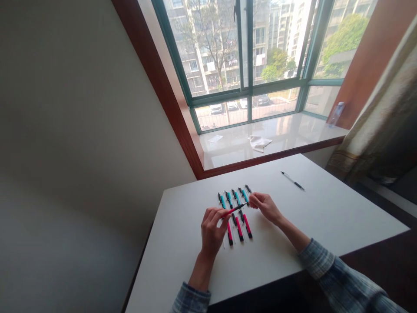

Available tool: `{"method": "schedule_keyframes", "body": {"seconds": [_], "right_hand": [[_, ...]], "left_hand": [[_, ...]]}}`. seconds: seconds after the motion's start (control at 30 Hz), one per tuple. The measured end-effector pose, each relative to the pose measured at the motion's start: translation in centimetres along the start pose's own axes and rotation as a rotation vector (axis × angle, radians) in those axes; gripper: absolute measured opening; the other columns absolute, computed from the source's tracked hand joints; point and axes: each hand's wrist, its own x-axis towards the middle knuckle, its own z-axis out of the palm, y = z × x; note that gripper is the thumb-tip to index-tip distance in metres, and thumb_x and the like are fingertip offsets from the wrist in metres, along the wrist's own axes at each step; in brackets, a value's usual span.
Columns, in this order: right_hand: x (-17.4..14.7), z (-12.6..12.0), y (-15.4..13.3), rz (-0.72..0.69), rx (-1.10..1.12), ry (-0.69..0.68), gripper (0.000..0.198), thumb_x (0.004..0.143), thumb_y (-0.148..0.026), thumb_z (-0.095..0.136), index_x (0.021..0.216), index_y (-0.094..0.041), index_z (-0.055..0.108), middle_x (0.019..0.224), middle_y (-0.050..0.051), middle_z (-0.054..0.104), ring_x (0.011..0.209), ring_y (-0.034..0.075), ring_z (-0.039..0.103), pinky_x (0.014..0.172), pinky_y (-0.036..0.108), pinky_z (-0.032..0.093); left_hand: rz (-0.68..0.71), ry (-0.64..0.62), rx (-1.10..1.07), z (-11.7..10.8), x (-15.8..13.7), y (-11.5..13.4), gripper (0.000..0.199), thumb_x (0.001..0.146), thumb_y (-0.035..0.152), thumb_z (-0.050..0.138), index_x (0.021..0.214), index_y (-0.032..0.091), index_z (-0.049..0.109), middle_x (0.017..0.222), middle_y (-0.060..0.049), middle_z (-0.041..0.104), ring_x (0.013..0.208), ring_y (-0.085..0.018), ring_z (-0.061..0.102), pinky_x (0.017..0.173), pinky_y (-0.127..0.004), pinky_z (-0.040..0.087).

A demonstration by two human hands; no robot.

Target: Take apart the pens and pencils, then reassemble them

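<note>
I am at a white table (325, 217) pushed up to a bay window, and its pale sill (293, 130) carries a crumpled white cloth (259, 142), a small scrap of paper (215, 138) and, far right, a clear plastic bottle (335, 114). A patterned curtain (381, 126) hangs at my right. Well apart from my hands, toward the far right of the table, a lone slim pen (292, 180) lies at a slant.

Directly in front of me sit two short rows of pens. The far row is teal pens (230, 199) with black ends, lying side by side; the near row is red pens (239, 228) with black ends, three that I can count, parallel and close together. Nothing stands between my hands and these rows.

My left hand (211, 230) is raised just above the near row, its fingers pinched shut around the red end of a single red pen (233, 210), which points up and to the right with its dark tip over the gap between the rows. My right hand (265, 205) is just beside that tip, fingers curled together at the right end of the teal row; whether they grip a pen there or only touch it, I cannot tell. Both wrists come out of plaid sleeves (329, 265).
</note>
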Motion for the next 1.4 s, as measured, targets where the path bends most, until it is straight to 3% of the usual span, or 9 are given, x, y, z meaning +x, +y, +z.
{"method": "schedule_keyframes", "body": {"seconds": [0.53,0.73,0.87,1.07,1.4], "right_hand": [[-0.3,0.3,-0.3,0.008,-0.137,-0.078,0.040,0.089,-0.058,0.068,0.079,-0.020,0.074,0.070,0.003,0.070,0.065,0.018,0.062,0.064,0.030,0.049],[-0.5,0.2,-0.3,0.028,-0.033,-0.078,0.030,0.085,-0.049,0.075,0.096,-0.021,0.077,0.089,0.005,0.076,0.081,0.021,0.069,0.075,0.033,0.054],[-0.6,0.0,-0.5,0.033,0.038,-0.111,0.027,0.084,-0.045,0.078,0.095,-0.021,0.077,0.093,0.005,0.077,0.088,0.022,0.070,0.085,0.037,0.055],[-0.6,0.2,-0.8,0.041,0.069,-0.095,0.027,0.082,-0.044,0.081,0.093,-0.020,0.076,0.089,0.004,0.076,0.084,0.020,0.070,0.081,0.035,0.056],[-1.2,1.2,-2.4,-0.030,0.134,-0.030,0.024,0.083,-0.039,0.080,0.099,-0.021,0.074,0.098,0.005,0.075,0.093,0.021,0.071,0.086,0.037,0.058]], "left_hand": [[-0.042,-0.048,-0.050,0.0,0.0,0.0,0.012,0.096,0.029,0.065,0.098,0.024,0.076,0.093,-0.007,0.075,0.092,-0.025,0.064,0.084,-0.040,0.053],[-0.098,-0.027,-0.083,0.0,0.0,0.1,0.011,0.094,0.030,0.068,0.098,0.024,0.077,0.090,-0.006,0.076,0.089,-0.025,0.064,0.079,-0.037,0.054],[-0.139,-0.027,-0.103,0.0,0.0,0.0,0.012,0.094,0.031,0.068,0.098,0.024,0.077,0.088,-0.006,0.075,0.088,-0.023,0.065,0.079,-0.035,0.056],[-0.181,-0.083,-0.125,0.3,-0.3,-0.3,0.016,0.093,0.034,0.069,0.101,0.023,0.078,0.092,-0.007,0.073,0.088,-0.023,0.067,0.079,-0.035,0.056],[-0.150,-0.143,-0.186,0.3,-0.5,-0.2,0.016,0.091,0.029,0.071,0.104,0.023,0.079,0.092,-0.007,0.071,0.086,-0.021,0.067,0.080,-0.034,0.056]]}}
